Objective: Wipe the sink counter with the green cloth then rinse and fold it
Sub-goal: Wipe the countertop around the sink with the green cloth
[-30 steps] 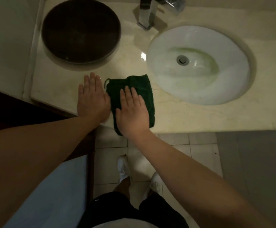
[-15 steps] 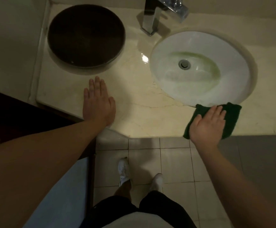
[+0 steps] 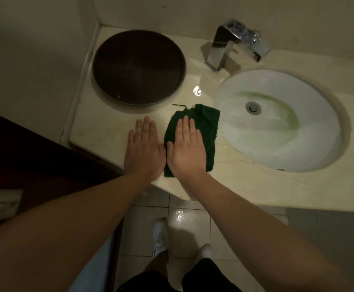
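Note:
The dark green cloth (image 3: 208,127) lies crumpled on the beige marble counter (image 3: 245,186), just left of the white sink basin (image 3: 281,131). My right hand (image 3: 185,149) presses flat on the cloth's left half, fingers together and pointing away from me. Only the cloth's right side and top corner show past the hand. My left hand (image 3: 143,150) rests flat on the bare counter right beside it, thumbs almost touching, holding nothing.
A dark round tray (image 3: 138,67) sits at the back left of the counter. A chrome faucet (image 3: 224,47) stands behind the basin. A wall closes off the left side. Below the counter's front edge are floor tiles and my white shoes (image 3: 160,237).
My right hand swept the cloth from the counter's front edge right of the basin back left, next to my left hand. The left hand stayed in place.

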A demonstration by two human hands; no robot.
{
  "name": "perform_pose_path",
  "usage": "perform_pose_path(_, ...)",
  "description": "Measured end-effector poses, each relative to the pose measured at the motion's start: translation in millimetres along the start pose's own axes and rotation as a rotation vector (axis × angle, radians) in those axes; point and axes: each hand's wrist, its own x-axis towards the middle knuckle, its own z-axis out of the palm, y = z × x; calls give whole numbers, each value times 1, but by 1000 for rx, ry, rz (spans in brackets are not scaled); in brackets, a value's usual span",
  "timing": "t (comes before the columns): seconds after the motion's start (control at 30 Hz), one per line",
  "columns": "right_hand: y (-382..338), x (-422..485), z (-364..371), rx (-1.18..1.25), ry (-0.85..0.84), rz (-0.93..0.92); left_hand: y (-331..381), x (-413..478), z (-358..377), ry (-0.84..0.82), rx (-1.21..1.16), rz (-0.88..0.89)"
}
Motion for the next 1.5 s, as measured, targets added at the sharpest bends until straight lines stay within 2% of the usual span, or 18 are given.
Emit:
perform_pose_path(0.07, 18, -9, -10, 54, -68, -180, -1, 1, 1, 4, -27, 16)
perform_pose_path(0.13, 33, -16, -29, 257, -111, -248, -2, 3, 0, 11, -97, 15)
perform_pose_path(0.2, 48, -23, -45, 418, 30, -147, -2, 2, -4, 5, -225, -32)
perform_pose_path(0.27, 62, -30, -52, 434, 178, -1, 8, -4, -17, 31, -299, -59)
perform_pose_path(0.3, 68, -34, -50, 439, 194, 47, 21, -9, -24, 66, -282, -2)
perform_pose_path(0.37, 77, -40, -41, 450, 157, 67, 62, -15, -30, 91, -224, 227)
perform_pose_path(0.4, 81, -43, -36, 440, 147, 66, 81, -16, -26, 47, -191, 325)
perform_pose_path(0.47, 86, -47, -29, 428, 159, 102, 100, -10, -12, -64, -112, 363)
perform_pose_path(0.53, 89, -45, -29, 407, 176, 108, 97, 4, -2, -80, -64, 332)
perform_pose_path(0.67, 83, -35, -25, 291, 119, -58, 77, 27, -7, -80, -17, 200)
perform_pose_path(0.87, 83, -29, -9, 67, 81, -139, 35, 33, -10, -56, -32, 59)
perform_pose_path(1.07, 85, -29, -7, 69, 74, -144, 12, 25, -10, 20, -91, -213)
perform_pose_path(1.23, 86, -28, -5, 48, 58, -139, -3, 28, -12, 75, -106, -301)
perform_pose_path(1.37, 86, -27, -4, 17, 47, -126, -20, 25, -9, 130, -125, -493)
perform_pose_path(1.5, 87, -26, -3, -20, 12, -132, -15, 16, -3, 172, -171, -604)
